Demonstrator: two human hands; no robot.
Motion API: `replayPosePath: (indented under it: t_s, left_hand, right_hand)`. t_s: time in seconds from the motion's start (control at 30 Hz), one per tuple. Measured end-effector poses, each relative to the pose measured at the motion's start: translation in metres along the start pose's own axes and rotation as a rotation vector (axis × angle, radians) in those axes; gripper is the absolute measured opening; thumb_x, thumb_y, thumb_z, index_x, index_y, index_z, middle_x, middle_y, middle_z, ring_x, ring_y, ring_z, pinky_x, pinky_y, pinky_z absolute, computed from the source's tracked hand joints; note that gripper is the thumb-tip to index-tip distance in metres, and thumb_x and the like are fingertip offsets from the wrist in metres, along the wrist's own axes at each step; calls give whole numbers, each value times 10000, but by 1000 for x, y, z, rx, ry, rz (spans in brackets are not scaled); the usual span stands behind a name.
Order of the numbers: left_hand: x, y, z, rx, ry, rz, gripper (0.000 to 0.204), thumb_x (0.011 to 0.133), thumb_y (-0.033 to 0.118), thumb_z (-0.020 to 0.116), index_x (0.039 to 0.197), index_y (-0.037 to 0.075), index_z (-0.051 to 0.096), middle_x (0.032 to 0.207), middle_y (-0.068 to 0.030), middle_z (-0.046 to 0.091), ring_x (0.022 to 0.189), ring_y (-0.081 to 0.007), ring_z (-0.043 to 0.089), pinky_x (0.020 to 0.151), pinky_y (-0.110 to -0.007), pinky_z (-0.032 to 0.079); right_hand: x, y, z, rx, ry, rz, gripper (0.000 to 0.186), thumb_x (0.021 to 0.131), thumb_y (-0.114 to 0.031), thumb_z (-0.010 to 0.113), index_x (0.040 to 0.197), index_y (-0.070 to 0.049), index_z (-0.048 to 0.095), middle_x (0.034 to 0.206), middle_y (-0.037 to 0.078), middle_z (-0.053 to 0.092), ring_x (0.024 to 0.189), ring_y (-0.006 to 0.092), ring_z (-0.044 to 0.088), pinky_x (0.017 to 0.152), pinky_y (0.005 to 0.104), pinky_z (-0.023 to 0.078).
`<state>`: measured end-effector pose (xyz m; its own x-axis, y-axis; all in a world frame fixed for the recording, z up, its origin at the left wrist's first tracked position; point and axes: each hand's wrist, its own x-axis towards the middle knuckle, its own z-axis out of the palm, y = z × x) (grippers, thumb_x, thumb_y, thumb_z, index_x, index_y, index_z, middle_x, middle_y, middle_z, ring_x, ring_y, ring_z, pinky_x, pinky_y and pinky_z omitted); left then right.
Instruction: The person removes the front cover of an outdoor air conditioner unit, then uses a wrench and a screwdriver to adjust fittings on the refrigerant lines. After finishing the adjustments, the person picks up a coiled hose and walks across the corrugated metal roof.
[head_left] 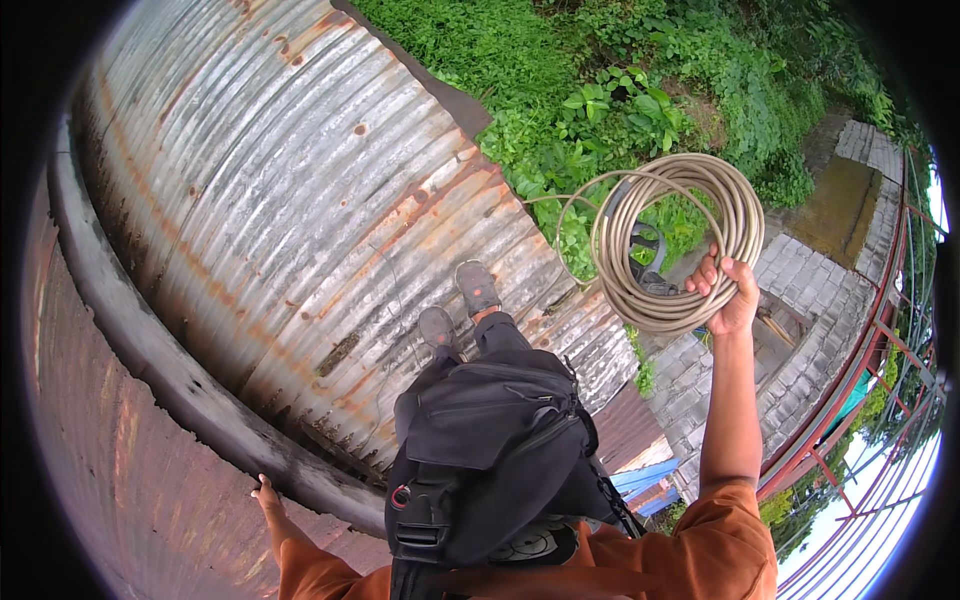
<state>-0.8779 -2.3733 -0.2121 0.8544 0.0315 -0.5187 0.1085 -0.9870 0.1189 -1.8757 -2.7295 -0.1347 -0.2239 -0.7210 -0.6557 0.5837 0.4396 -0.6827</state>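
Observation:
My right hand (728, 292) is raised at the right, its fingers wrapped round the lower right side of a coil of beige cable (745, 210). One loose end of the cable trails left from the coil. Low at the left, my left hand (267, 496) grips the edge of a rusty brown roof sheet (150, 450), beside a grey concrete ledge (210, 400). A black bag (490, 420) hangs at my front. Below it, my feet in grey shoes (478, 287) stand on a corrugated metal roof (330, 190). Something black shows through the coil and cannot be made out.
The corrugated roof has rust patches and a ragged edge on its right. Beyond that edge, green plants (560, 70) grow lower down. A grey block wall (815, 285) and a red metal frame (880, 350) stand at the right. A thin wire (392, 275) lies near my feet.

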Motion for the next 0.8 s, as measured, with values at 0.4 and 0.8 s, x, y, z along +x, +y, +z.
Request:
replayPosePath:
  t_s: [0.4, 0.8]
  left_hand:
    - [-16, 46, 25, -141, 21, -263, 1287, 952, 818, 653, 1750, -21, 93, 1770, -235, 342, 1547, -451, 468, 1275, -611, 372]
    - [-252, 396, 433, -16, -888, 973, 362, 1131, 254, 659, 1351, -30, 710, 1381, -185, 731, 1282, -225, 677, 1126, -364, 508]
  right_hand:
    - [17, 0, -19, 95, 67, -31, 330, 966, -250, 665, 1216, -41, 607, 778, 56, 583, 650, 203, 565, 735, 435, 531]
    - [71, 6, 24, 233, 209, -185, 302, 972, -259, 698, 1194, -58, 665, 867, 49, 629, 723, 208, 575, 779, 437, 538]
